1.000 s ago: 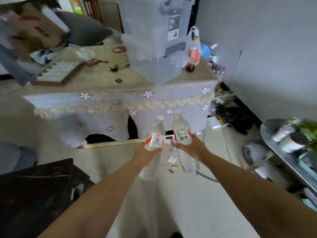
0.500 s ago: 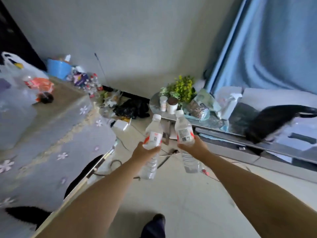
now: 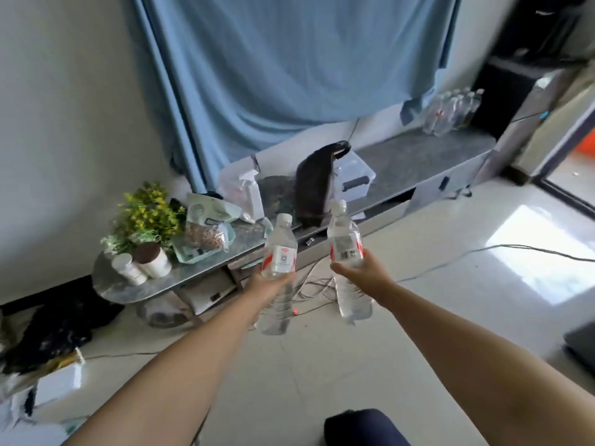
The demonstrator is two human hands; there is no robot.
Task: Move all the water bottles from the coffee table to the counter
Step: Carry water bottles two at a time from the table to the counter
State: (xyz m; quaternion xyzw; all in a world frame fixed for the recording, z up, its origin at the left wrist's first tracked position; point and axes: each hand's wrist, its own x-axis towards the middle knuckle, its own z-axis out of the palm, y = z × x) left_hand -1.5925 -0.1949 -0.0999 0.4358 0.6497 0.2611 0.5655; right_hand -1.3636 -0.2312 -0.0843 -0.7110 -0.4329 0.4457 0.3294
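Observation:
My left hand grips a clear water bottle with a red and white label, held upright in front of me. My right hand grips a second clear bottle, its barcode facing me. Both bottles hang in the air above the tiled floor. Ahead runs a long low grey counter under a blue curtain. Several clear water bottles stand in a group at the counter's far right end.
On the counter's left part sit a yellow-flowered plant, white jars, snack bags, a spray bottle, a black cloth and a clear plastic box. Cables lie on the floor. Dark clutter lies at left.
The view has swung right from the cloth-covered table to the low counter. Both hands still hold their bottles out in front.

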